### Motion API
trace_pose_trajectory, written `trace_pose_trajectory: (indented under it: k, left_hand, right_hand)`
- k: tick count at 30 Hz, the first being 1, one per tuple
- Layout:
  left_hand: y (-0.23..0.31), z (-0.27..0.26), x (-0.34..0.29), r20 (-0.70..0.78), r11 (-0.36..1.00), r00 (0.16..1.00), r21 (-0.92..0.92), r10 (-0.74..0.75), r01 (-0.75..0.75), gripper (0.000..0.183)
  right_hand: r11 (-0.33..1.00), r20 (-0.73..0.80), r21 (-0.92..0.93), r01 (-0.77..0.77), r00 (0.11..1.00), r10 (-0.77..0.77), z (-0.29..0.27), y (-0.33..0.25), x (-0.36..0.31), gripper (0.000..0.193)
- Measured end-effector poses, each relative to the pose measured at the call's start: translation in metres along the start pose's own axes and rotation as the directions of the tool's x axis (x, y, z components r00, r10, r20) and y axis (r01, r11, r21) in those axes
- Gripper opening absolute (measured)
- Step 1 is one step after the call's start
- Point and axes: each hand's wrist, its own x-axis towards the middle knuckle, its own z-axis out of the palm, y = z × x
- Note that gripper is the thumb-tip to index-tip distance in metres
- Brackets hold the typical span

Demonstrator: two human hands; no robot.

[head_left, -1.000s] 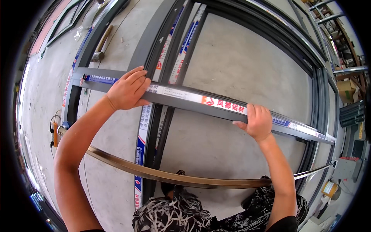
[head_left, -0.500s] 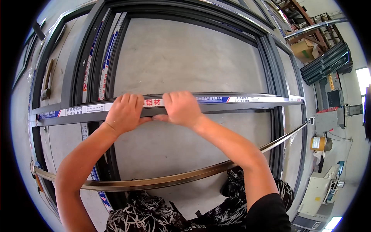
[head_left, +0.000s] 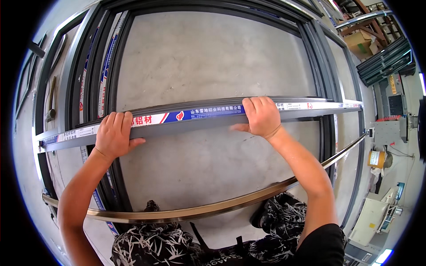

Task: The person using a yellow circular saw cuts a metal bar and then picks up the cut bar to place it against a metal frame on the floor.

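Observation:
A long dark grey metal profile [head_left: 191, 126] runs crosswise in front of me, with a printed blue, white and red film strip [head_left: 217, 111] along it. Near its left part, my left hand [head_left: 114, 134] is closed over it, fingers across the top and thumb pointing right on the near side. Further right, my right hand [head_left: 262, 118] grips the same profile, its thumb pointing left. Between the two hands lies a wide stretch of the bar. Both palms are hidden.
A large dark grey frame [head_left: 73, 75] lies beyond and around the profile. Closer to my legs, a bronze-coloured bar [head_left: 191, 210] crosses from left to right. A hammer [head_left: 52, 99] lies at the left. Bundled dark profiles [head_left: 385, 63], a cardboard box [head_left: 358, 44] and a yellow bucket [head_left: 376, 158] stand right.
My hands have slid apart along the profile from almost thumb to thumb: the left went left, the right went right. The view has shifted slightly.

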Motion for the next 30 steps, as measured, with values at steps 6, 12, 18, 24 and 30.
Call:
trace_pose_trajectory:
  k: [6, 12, 18, 24, 30]
  left_hand:
    - [0.034, 0.003, 0.021, -0.021, 0.999, 0.999, 0.027, -0.033, 0.033, 0.076]
    - [0.135, 0.014, 0.132, -0.013, 0.994, 0.995, -0.041, 0.100, -0.101, 0.072]
    - [0.142, 0.020, 0.143, 0.048, 0.994, 0.993, -0.051, 0.104, -0.102, 0.071]
    - [0.143, 0.015, 0.144, 0.138, 0.995, 0.985, -0.012, 0.099, -0.099, 0.076]
    - [0.141, 0.007, 0.144, 0.225, 0.996, 0.971, -0.001, 0.084, -0.086, 0.078]
  right_hand:
    - [0.995, 0.054, 0.095, -0.005, 0.999, 0.000, -0.003, 0.002, -0.001, 0.065]
    - [0.990, 0.010, 0.138, -0.002, 1.000, 0.000, 0.005, -0.002, 0.002, 0.061]
    - [0.980, 0.011, 0.197, 0.016, 1.000, -0.019, 0.004, 0.001, 0.000, 0.060]
    - [0.949, 0.160, 0.314, 0.038, 0.983, -0.092, -0.010, 0.070, -0.048, 0.073]
    - [0.983, 0.249, 0.118, -0.139, 0.963, 0.106, -0.048, 0.175, -0.150, 0.080]
